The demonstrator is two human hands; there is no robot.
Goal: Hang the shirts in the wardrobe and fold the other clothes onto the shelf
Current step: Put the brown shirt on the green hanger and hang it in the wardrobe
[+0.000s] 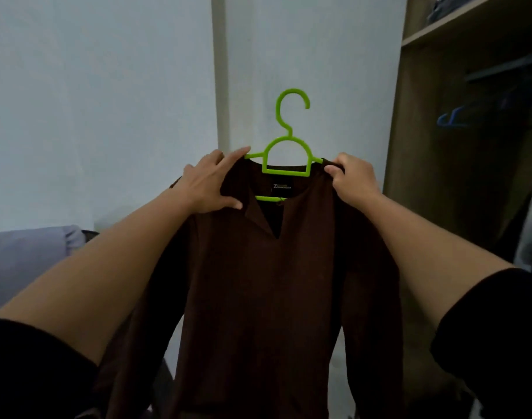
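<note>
Head view: one brown shirt (258, 282) hangs on one green hanger (284, 152), held up in front of a pale wall (92, 101). Two hands in frame. Left hand (209, 184) grips the shirt's left shoulder, fingers and thumb curled round the cloth. Right hand (354, 179) pinches the right shoulder. One open wardrobe (425, 146) stands at right, one blue hanger (450, 119) inside.

A small black label (282, 186) sits inside the back of the neck of the brown shirt (267, 282). It carries pale lettering that begins with a large "Z"; the rest of the word is too small and blurred to read. No other text shows.
</note>
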